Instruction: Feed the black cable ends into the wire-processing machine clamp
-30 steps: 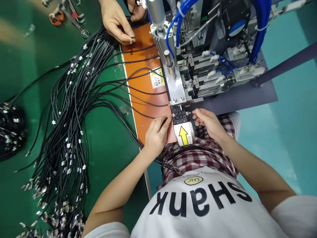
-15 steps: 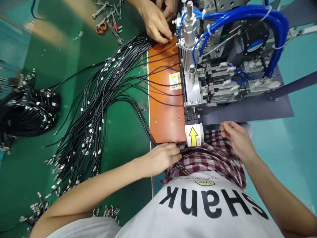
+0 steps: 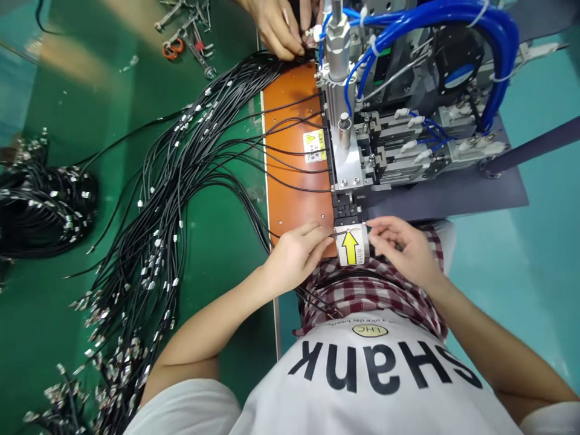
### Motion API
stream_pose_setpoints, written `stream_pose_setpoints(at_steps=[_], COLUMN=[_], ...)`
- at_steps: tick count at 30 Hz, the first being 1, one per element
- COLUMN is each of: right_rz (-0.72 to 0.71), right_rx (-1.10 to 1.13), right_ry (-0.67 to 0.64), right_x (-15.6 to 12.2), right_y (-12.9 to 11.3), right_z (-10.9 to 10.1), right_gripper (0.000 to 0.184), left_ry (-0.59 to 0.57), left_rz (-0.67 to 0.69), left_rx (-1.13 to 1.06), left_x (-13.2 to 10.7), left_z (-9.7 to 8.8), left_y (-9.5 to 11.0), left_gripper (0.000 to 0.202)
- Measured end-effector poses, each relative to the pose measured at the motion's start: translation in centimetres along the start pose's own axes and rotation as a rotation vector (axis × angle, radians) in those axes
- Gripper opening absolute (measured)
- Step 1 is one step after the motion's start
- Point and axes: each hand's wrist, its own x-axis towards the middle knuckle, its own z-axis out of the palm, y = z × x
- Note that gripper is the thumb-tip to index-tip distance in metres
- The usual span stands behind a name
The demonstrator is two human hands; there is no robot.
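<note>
My left hand (image 3: 296,254) rests at the near edge of the orange plate (image 3: 290,199), its fingers pinched on a thin black cable (image 3: 267,232) beside the white block with a yellow arrow (image 3: 351,244). On the block's other side my right hand (image 3: 401,244) holds its fingers curled and pinched, apparently on the same cable's end. Just beyond the block sits the machine's black clamp (image 3: 347,208). Several black cables lie across the plate into the machine.
A large fan of black cables with metal ends (image 3: 149,241) covers the green table, with a coiled bundle (image 3: 40,205) at the left. Another person's hands (image 3: 283,27) work at the plate's far end. The machine with blue hoses (image 3: 421,66) fills the upper right. Tools (image 3: 185,36) lie at the far edge.
My left hand has risen from my lap back to the plate's near edge with a cable. My right hand has moved left to the arrow block.
</note>
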Motion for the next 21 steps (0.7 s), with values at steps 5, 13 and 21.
stream_pose_setpoints(at_steps=[5, 13, 21], right_rz=[-0.115, -0.090, 0.061], right_rx=[-0.016, 0.021, 0.338], right_ry=[0.040, 0.063, -0.071], right_x=[1.0, 1.3, 2.4], right_y=[-1.1, -0.9, -1.3], right_z=[1.9, 1.3, 0.6], right_gripper=[0.021, 0.017, 0.021], left_ry=[0.007, 0.123, 0.144], left_rz=[-0.003, -0.060, -0.099], left_rx=[0.039, -0.267, -0.348], left_x=[1.6, 3.1, 3.2], left_z=[2.2, 3.9, 3.6], left_y=[0.1, 0.9, 0.6], left_gripper=[0.025, 0.017, 0.025])
